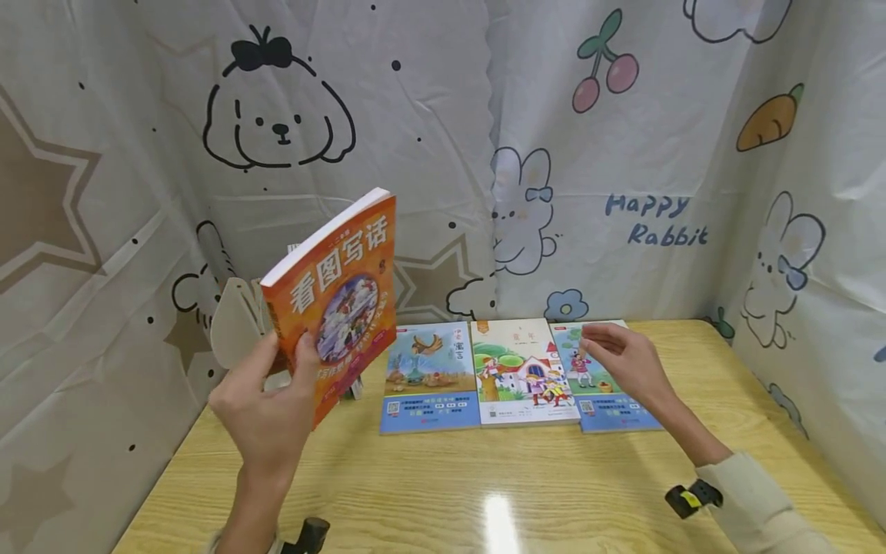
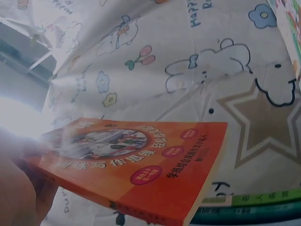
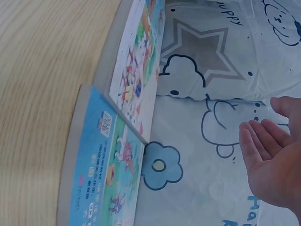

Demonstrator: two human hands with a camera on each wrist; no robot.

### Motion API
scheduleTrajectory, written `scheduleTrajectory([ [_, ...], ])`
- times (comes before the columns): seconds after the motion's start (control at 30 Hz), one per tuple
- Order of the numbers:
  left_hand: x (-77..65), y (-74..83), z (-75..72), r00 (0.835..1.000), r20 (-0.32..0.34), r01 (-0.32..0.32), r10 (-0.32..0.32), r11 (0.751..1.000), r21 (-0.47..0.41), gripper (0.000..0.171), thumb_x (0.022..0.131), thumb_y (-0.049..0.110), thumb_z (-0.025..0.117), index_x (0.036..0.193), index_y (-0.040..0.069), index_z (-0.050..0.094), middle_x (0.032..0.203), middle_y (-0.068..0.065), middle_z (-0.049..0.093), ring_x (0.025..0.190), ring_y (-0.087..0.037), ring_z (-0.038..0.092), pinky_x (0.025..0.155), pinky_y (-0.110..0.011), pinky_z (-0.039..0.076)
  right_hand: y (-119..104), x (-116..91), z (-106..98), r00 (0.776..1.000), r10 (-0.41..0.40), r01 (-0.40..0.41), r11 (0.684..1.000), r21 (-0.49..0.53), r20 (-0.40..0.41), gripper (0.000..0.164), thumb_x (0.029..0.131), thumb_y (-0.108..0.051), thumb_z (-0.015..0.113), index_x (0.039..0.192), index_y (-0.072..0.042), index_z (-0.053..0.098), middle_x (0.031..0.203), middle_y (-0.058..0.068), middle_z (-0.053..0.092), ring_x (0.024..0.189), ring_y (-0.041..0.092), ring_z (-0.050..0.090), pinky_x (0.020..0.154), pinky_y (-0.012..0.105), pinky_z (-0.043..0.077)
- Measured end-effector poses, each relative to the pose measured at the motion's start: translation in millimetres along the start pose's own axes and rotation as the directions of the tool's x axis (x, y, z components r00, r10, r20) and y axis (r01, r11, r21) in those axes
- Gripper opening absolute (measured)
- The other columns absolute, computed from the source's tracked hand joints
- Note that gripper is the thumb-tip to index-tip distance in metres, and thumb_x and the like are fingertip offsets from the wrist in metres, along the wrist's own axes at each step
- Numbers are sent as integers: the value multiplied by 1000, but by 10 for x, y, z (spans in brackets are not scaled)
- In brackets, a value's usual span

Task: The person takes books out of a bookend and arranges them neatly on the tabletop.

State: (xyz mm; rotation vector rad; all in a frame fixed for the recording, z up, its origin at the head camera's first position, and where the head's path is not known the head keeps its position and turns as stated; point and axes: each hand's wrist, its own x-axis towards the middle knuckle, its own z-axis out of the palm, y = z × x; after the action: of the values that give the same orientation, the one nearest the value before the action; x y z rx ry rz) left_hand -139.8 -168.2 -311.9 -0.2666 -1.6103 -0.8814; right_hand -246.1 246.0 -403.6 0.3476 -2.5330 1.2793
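Observation:
My left hand (image 1: 266, 412) grips an orange paperback book (image 1: 360, 300) by its spine side, thumb across the front cover. The book is raised and tilted above the left part of the table. In the left wrist view its cover (image 2: 188, 160) shows a round picture and pink ovals. My right hand (image 1: 626, 362) hovers over the right-hand blue book (image 1: 612, 412), fingers loosely bent and nothing between them. Beside that lies a white book (image 1: 519, 350) with a castle picture, and left of it another blue book (image 1: 429, 385) with a bird on its cover.
The three books lie in a row at the back of the wooden table (image 1: 429, 485). Behind my left hand stands a cream-coloured holder (image 1: 231, 327), partly hidden. A teal book edge (image 2: 249, 214) shows below the orange book. Printed curtains (image 1: 429, 115) enclose the table.

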Motion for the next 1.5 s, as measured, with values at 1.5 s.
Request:
scheduleTrajectory([
  [1.5, -814, 185, 972, 692, 712, 534, -117, 747, -396, 19, 97, 10, 67, 112, 0, 73, 93, -10, 75, 74, -18, 71, 64, -30, 58, -366, -226, -19, 970, -162, 112, 959, 260, 180, 29, 96, -7, 68, 122, 6, 66, 107, 17, 71, 91, 15, 72, 76, 31, 58],
])
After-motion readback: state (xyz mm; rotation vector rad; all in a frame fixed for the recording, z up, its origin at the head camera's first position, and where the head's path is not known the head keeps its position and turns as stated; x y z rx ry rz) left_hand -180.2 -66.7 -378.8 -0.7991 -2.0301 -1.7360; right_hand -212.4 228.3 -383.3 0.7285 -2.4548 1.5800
